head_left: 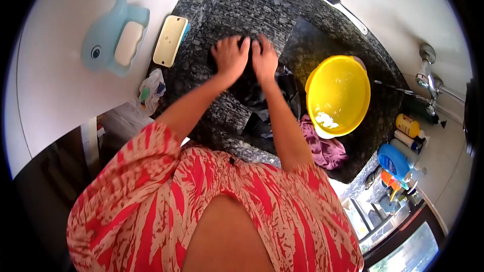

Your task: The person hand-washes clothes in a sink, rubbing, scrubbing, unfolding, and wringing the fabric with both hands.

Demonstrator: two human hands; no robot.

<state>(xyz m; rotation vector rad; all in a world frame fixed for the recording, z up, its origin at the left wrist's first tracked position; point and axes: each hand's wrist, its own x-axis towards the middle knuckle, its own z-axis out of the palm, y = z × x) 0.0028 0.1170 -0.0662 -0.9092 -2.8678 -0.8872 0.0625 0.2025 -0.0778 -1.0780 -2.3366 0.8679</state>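
Note:
A wet-looking black cloth lies bunched on the ridged dark granite washboard. My left hand presses on the cloth's upper part with its fingers curled over it. Close beside it, my right hand grips the same dark cloth, thumbs nearly meeting. Part of the cloth is hidden under both hands, and its lower end trails between my forearms. To the right of my right forearm stands a yellow basin with water in it. A mauve cloth lies crumpled below the basin.
Water runs from a wall tap toward the basin. A white-handled brush lies on the back ledge. At left are a cream-backed brush and a whale soap holder with soap. Several bottles stand at right.

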